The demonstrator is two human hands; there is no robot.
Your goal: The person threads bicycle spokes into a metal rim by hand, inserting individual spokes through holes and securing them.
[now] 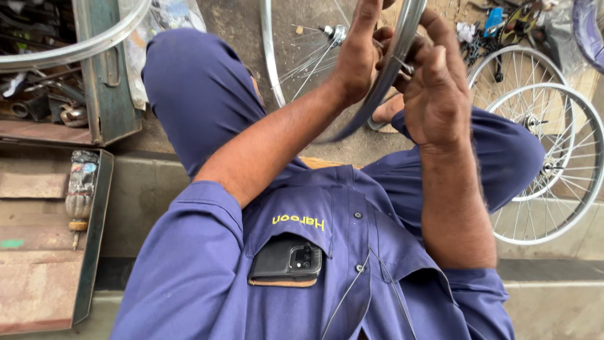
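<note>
Here, both your hands close on a bare wheel rim [395, 60] raised before your chest: your left hand [358, 53] clamps its near edge, fingers pressed together against the metal, while your right hand [437, 88] pinches something small at the rim, too hidden to tell. Keep the left grip firm and work only with the right fingertips. The rim stands on edge, its curve running from upper right down towards your knees, spokes [311, 60] fanning left to the hub [336, 31]. Finished wheels [553, 164] lie at your right.
</note>
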